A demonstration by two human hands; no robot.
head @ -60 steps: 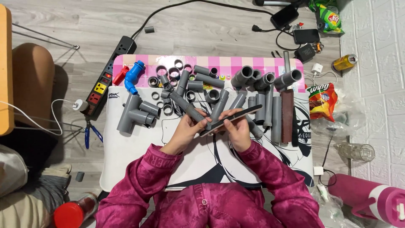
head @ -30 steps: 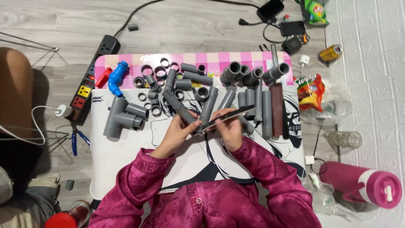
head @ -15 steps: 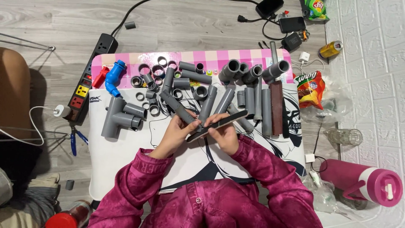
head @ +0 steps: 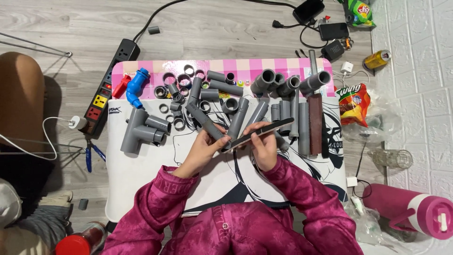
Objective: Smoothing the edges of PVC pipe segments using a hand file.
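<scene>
My left hand (head: pixel 204 147) grips a straight grey pipe (head: pixel 203 119) that slants up to the left over the printed mat (head: pixel 141 174). In my right hand (head: pixel 263 146) is a long flat file (head: pixel 264 129), dark on its face with a pale edge, laid across the near end of that pipe. Both sleeves are magenta. The pipe end under the file is hidden by my fingers.
Several grey pipes and rings (head: pixel 283 108) crowd the far half of the low table, with a grey tee assembly (head: pixel 141 130), a blue elbow (head: pixel 136 89) and a brown bar (head: pixel 315 123). A power strip (head: pixel 111 89) and pliers (head: pixel 90 153) lie left; snack bag (head: pixel 354 104), glass (head: pixel 389 158), pink bottle (head: pixel 415 210) right.
The file has slid back and forth across the pipe end, its tip now further up and right than half a second ago. The camera view shifted slightly.
</scene>
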